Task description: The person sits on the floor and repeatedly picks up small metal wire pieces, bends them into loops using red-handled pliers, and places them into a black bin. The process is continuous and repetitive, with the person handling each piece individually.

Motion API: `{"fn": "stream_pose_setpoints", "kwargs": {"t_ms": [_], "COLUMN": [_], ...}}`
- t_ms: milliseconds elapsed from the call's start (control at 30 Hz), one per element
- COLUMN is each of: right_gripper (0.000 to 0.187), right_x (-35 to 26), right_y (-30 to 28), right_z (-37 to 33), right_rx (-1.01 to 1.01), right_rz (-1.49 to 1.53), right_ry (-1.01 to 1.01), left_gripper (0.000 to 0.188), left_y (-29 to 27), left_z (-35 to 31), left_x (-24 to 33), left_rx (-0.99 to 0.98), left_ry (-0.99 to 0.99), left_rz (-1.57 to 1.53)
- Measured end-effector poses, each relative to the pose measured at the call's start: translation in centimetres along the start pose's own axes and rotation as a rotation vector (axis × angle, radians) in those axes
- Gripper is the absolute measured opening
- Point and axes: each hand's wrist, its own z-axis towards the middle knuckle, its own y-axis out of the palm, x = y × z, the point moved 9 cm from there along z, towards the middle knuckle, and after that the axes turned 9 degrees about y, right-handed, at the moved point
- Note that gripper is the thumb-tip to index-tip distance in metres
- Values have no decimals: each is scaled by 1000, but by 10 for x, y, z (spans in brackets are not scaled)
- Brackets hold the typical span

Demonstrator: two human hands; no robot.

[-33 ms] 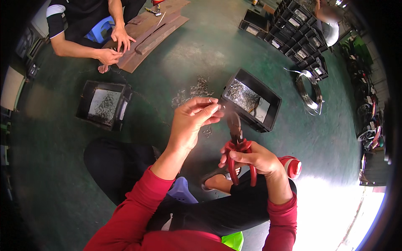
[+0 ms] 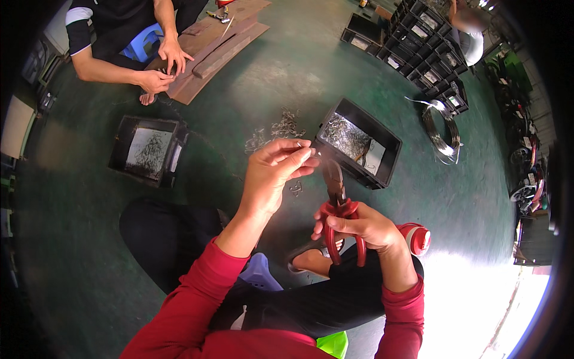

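Observation:
My left hand [image 2: 272, 173] pinches a small bent wire piece [image 2: 316, 154] between thumb and fingertips; most of it is hidden by the fingers. My right hand [image 2: 368, 228] is wrapped round a pair of red-handled pliers [image 2: 336, 185], their jaws pointing up and away from me. The tips of the jaws are close to the wire piece; I cannot tell whether they touch it. Just past my hands stands a black crate [image 2: 388, 157] with many small bent wire pieces and a white sheet in it. A loose heap of wire pieces [image 2: 286, 124] lies on the floor beyond my left hand.
Another black crate [image 2: 119, 143] with wire pieces stands at left. A co-worker's hands [image 2: 167, 66] work beside brown boards [image 2: 206, 45]. A wire coil [image 2: 441, 131] lies right, before stacked black crates [image 2: 418, 42]. A red-and-white round object [image 2: 417, 239] is by my right wrist.
The pliers' jaws have shifted slightly left, toward the wire piece in my left hand. Otherwise my hands are nearly where they were.

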Motion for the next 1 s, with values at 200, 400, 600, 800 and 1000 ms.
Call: {"fn": "stream_pose_setpoints", "kwargs": {"t_ms": [200,400,600,800,1000], "right_gripper": [38,37,32,34,35], "right_x": [-1,-6,-12,-6,1], "right_y": [-3,-9,-53,-95,-117], "right_z": [-2,-15,-58,-94,-118], "right_rx": [22,71,436,640,767], "right_rz": [-72,2,73,85,147], "right_ry": [-10,-58,-177,-266,-301], "left_gripper": [17,19,23,39,33], "left_y": [0,-1,-6,80,33], "left_z": [3,6,36,143,172], "left_x": [-3,-15,-96,-156,-211], "left_rx": [-15,-71,-103,-323,-216], "left_ry": [-12,-78,-235,259,231], "left_rz": [-105,-155,194,891,1144]}}
